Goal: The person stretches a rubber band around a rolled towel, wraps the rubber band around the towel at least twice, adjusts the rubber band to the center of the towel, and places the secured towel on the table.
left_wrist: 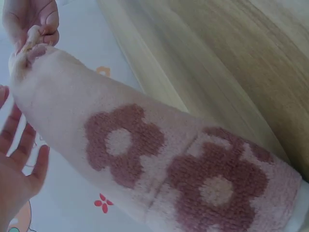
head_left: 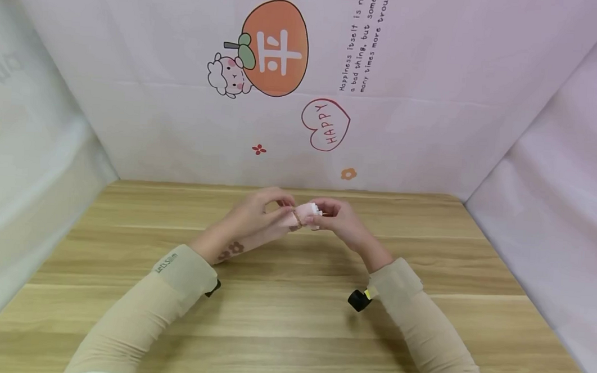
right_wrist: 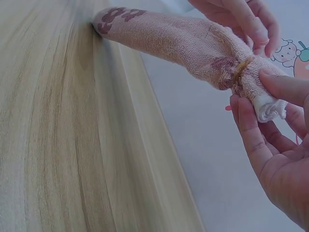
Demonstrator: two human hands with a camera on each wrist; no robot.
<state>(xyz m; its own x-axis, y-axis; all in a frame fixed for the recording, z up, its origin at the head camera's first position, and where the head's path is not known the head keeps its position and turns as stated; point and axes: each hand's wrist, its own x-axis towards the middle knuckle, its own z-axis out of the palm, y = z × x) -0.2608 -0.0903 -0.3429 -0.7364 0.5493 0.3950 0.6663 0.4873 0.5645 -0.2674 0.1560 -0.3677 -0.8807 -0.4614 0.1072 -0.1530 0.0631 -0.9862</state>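
Observation:
A pink rolled towel (head_left: 262, 238) with brown flowers lies slantwise under my left wrist, its far end raised between my hands. Near that end a tan elastic band (right_wrist: 239, 72) cinches the towel into a narrow neck. Thumb and fingers of my right hand (head_left: 344, 221) pinch the short rolled tip beyond the band, whose white spiral edge shows in the right wrist view. My left hand (head_left: 248, 215) is beside the band, fingertips right at the cloth. In the left wrist view the fingers of this hand (left_wrist: 19, 164) are spread loosely alongside the towel.
The wood-grain table (head_left: 281, 332) stretches out below both arms. A white printed cloth (head_left: 180, 129) stands upright behind its back edge, with more white cloth on both sides. A small black camera (head_left: 359, 300) sits at the right wrist.

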